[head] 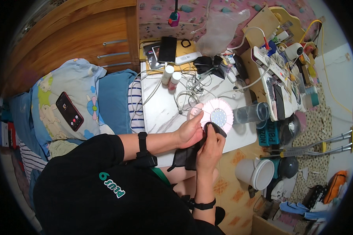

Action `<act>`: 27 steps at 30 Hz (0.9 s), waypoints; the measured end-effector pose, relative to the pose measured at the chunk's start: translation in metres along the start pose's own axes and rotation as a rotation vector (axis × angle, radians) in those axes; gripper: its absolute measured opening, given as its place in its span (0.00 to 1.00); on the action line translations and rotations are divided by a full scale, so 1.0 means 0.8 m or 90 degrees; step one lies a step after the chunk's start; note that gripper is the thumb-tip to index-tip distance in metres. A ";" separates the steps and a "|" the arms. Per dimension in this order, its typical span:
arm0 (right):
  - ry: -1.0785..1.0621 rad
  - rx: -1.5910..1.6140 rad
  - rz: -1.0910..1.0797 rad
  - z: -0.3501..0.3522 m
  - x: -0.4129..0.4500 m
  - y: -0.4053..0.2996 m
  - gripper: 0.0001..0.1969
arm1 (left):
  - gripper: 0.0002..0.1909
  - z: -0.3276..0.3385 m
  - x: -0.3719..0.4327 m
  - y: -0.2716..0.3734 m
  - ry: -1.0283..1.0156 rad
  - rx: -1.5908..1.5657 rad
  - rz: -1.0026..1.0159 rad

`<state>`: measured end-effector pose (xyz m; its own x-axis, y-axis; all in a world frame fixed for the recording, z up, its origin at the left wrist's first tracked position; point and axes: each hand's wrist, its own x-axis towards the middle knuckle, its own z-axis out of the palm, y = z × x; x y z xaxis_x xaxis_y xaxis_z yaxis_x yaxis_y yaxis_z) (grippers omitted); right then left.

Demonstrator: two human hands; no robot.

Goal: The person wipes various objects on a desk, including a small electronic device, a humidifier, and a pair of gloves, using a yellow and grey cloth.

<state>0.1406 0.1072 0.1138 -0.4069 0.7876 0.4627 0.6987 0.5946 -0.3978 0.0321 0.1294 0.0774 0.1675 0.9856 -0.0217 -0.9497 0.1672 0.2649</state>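
My left hand grips the near-left rim of a pink round lamp with a scalloped edge. A grey disc dotted with small LEDs sits at its middle, facing up towards me. In my right hand is a dark cloth, its bunched upper part pressed against the lamp's near edge. The rest of the cloth hangs down over my lap. A clear cylindrical container lies on its side just right of the lamp, on the white marble-patterned table.
Tangled cables, two white-capped bottles and a black phone occupy the table's far part. A power strip rests on the cluttered shelf at right. A white bucket and crutches stand right. Another phone lies on a pillow.
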 end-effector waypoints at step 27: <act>0.040 -0.017 -0.014 -0.015 -0.040 0.023 0.20 | 0.23 0.014 0.002 0.017 0.141 0.051 -0.015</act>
<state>0.1735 0.0914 0.1014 -0.3843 0.7625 0.5204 0.7062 0.6059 -0.3663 0.0228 0.1332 0.0916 0.1189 0.9641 -0.2374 -0.9206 0.1965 0.3373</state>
